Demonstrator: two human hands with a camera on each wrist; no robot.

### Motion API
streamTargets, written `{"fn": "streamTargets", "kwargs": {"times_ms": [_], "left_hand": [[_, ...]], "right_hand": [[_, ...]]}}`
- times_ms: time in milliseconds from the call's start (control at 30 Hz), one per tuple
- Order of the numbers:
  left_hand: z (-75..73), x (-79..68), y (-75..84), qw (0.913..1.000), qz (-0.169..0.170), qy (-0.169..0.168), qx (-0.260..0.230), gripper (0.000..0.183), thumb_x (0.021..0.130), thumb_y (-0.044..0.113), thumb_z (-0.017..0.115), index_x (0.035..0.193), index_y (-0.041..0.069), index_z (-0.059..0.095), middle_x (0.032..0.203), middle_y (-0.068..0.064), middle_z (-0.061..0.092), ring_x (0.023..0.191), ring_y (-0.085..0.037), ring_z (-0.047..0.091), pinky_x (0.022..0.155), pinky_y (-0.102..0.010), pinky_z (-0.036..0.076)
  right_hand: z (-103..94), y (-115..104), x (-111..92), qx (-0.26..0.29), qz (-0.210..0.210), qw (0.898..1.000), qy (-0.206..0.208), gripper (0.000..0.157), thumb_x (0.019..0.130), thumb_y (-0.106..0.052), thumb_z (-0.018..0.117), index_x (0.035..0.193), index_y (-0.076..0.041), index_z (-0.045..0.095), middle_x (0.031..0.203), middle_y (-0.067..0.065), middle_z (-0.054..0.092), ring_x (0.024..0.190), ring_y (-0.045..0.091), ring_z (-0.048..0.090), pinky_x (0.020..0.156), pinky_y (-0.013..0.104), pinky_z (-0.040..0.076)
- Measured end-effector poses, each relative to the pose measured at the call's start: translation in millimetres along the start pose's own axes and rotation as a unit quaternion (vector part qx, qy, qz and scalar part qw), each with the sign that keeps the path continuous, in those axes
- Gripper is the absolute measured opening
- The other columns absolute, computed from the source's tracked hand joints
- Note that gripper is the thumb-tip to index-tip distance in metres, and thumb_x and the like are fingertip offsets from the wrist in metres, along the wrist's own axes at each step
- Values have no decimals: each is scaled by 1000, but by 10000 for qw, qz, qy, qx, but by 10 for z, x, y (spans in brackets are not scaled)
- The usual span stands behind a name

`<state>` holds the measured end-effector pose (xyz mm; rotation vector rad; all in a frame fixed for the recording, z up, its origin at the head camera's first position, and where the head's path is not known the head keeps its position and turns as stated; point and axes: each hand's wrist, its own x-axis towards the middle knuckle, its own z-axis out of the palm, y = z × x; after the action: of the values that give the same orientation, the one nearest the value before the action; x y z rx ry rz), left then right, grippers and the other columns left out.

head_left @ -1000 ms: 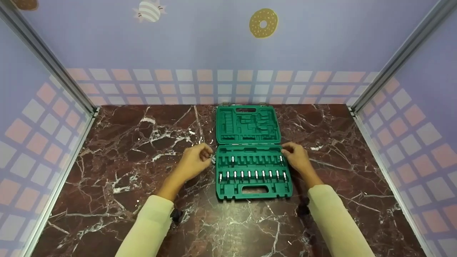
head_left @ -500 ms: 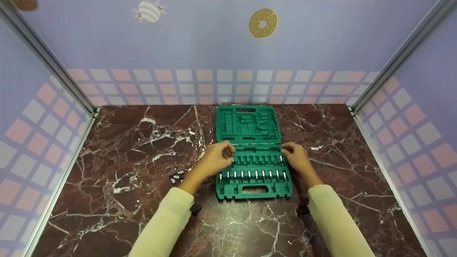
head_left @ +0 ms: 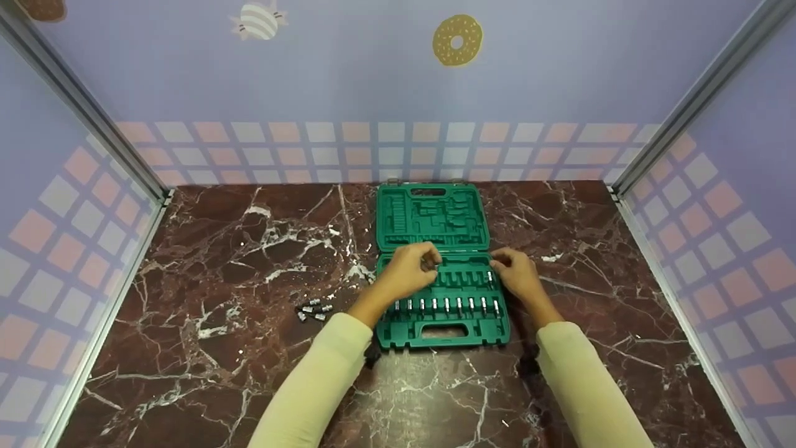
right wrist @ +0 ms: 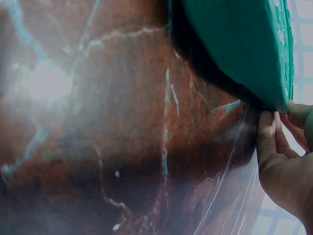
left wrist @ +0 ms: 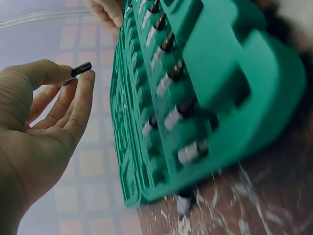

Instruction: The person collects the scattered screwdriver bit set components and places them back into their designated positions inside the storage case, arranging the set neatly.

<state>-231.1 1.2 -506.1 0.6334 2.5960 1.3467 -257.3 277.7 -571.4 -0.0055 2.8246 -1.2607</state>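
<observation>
A green tool case (head_left: 398,336) lies open and flat, its moulded lid (head_left: 433,214) folded away toward the back wall. My left hand (head_left: 407,270) hovers above the upper row of slots. Between its thumb and fingers it pinches a bit socket (left wrist: 81,69) with a dark tip, seen in the left wrist view; the head view hides it. Several silver bit sockets (head_left: 447,305) fill the near row, and one more socket (head_left: 490,279) stands at the upper row's right end. My right hand (head_left: 517,274) grips the case's right edge near the hinge, thumb against the rim.
Several loose bit sockets (head_left: 319,317) lie in a small pile left of the case on the dark red marble-patterned tabletop (head_left: 249,348). Patterned lilac walls enclose the back and both sides; the case's lid reaches close to the back wall (head_left: 348,149).
My left hand has moved right, from beside the case's left edge to over its upper row, uncovering the loose pile. My right hand stays put at the case's edge.
</observation>
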Motion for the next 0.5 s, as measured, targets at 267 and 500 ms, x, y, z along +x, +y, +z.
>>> {"fn": "streamTargets", "kwargs": {"times_ms": [267, 500], "left_hand": [[289, 189, 88, 9996, -191, -219, -27, 16, 97, 4, 69, 112, -1, 68, 103, -9, 69, 94, -19, 65, 82, -34, 56], [432, 345, 163, 9974, -579, -425, -57, 15, 97, 4, 69, 112, 2, 70, 101, -6, 68, 91, -17, 64, 79, -33, 56]], "right_hand": [[-8, 7, -14, 7, 12, 10000, 33, 26, 103, -12, 62, 125, 0, 69, 122, 23, 70, 111, 39, 66, 96, 54, 52], [17, 11, 13, 16, 40, 10000, 56, 25, 102, -12, 64, 124, 0, 69, 119, 23, 71, 109, 38, 66, 94, 53, 53]]}}
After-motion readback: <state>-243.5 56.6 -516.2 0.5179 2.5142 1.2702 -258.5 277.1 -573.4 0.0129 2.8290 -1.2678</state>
